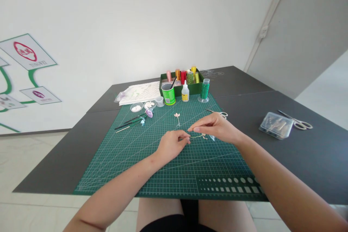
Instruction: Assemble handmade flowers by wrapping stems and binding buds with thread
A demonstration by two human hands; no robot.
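My left hand (172, 145) and my right hand (214, 127) meet over the middle of a green cutting mat (152, 166). Both are pinched shut on a thin wire stem (198, 137) with small pale petals, held just above the mat. A small pale paper flower (177, 115) lies on the mat just beyond my hands. A purple flower on a dark stem (141, 116) lies to the left, with thin wires beside it.
At the mat's far edge stand a green box of thread spools (181, 79), a green can (168, 94), a glue bottle (185, 92) and a jar of green beads (204, 90). Small dishes (143, 106), paper sheets (138, 92), scissors (297, 121) (220, 113) and a clear plastic case (276, 125) lie around.
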